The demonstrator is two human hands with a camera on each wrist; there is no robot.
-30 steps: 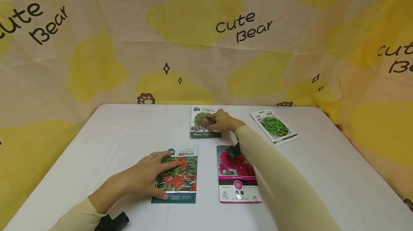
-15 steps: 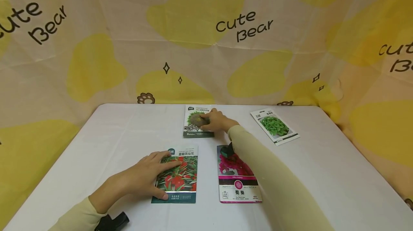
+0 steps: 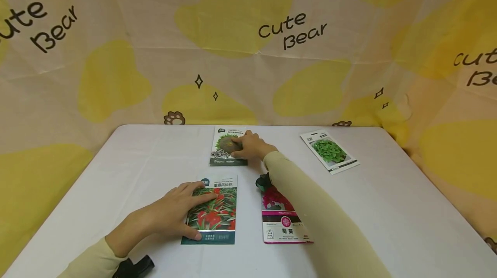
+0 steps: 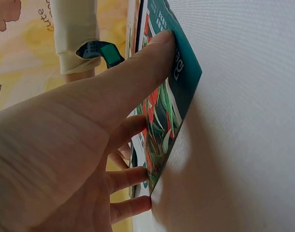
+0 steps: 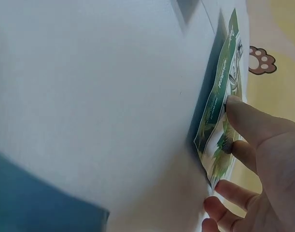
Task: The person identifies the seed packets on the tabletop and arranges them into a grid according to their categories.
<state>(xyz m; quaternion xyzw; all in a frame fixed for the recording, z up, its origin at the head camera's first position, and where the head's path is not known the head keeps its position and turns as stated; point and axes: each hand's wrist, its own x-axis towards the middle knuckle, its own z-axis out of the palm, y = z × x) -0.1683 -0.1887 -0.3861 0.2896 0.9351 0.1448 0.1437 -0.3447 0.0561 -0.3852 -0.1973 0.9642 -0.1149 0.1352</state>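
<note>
My left hand rests spread over a seed packet with red flowers, nearest the front. In the left wrist view the thumb lies on its teal band and the other fingertips reach its edge. Farther back, my right hand touches the right side of a seed packet with a grey-brown round bloom and green leaves. Thumb and index fingertips press on this packet's face in the right wrist view, while the other fingers sit by its edge. Both packets lie face up on the white table.
A hollyhock seed packet with magenta flowers lies at front right, partly under the right sleeve. At back right lies a tilted packet with green leaves. A yellow patterned cloth hangs behind the white table.
My right hand has moved left along the back of the table, and the packet with the round bloom has slid left with it. My left hand has stayed on the red-flowered packet.
</note>
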